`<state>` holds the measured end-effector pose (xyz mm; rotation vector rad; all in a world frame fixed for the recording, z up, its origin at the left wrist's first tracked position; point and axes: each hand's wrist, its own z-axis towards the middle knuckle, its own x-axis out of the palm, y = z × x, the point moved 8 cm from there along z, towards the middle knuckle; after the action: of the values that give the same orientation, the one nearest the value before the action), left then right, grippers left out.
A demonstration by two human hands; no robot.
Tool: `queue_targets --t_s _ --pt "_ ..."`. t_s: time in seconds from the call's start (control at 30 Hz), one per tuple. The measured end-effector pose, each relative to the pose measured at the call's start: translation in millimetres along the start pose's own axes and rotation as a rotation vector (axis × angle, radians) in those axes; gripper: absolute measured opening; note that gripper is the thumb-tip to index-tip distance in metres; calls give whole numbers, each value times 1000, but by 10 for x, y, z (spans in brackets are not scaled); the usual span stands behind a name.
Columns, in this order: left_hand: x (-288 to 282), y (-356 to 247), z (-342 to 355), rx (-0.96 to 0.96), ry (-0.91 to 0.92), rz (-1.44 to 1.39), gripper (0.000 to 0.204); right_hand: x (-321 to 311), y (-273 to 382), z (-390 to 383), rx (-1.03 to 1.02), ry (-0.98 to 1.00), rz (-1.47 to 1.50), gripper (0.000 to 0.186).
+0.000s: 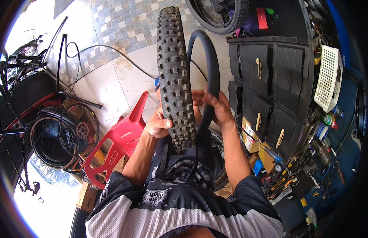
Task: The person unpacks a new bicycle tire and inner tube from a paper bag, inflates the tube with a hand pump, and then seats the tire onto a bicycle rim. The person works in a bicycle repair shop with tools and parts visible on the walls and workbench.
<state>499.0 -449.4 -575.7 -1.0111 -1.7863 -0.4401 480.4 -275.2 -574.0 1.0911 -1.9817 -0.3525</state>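
Observation:
A knobby black bicycle tire [174, 71] stands upright in front of my chest, its tread facing me. My left hand [158, 123] is closed on the tire's left side, the thumb lying along the tread and the other fingers hidden behind it. Just right of the tire, a smooth, rounded black inner tube [213, 59] arches up and bulges with air. My right hand [217, 106] grips this tube, its fingers passing round to the tire side. Whether the tube is partly inside the tire is hidden from this angle.
A red plastic chair [112, 152] stands to my left, near piled wheels and tires [53, 137]. Black drawers [267, 79] rise at the right, beside a tool-covered bench [310, 174] and a white basket [327, 79]. A thin hose [124, 57] crosses the tiled floor. Another wheel [231, 25] lies ahead.

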Motion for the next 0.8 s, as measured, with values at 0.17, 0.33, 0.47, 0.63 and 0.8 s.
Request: queue_targets --t_s 0.17,0.33,0.47,0.63,0.8 --pt "117 91 -98 -91 47 33 72 284 319 189 -28 -11 62 31" --pt "198 185 -194 -152 100 15 68 447 486 169 -78 -43 -22 27" --pt "198 244 -278 -185 98 0 68 483 501 32 -68 -71 23 25" --pt "254 338 -345 -231 124 -40 75 543 549 -100 -88 -1 -16 32" --pt "271 382 -348 -253 165 -2 89 572 524 -198 -85 -19 18 35"
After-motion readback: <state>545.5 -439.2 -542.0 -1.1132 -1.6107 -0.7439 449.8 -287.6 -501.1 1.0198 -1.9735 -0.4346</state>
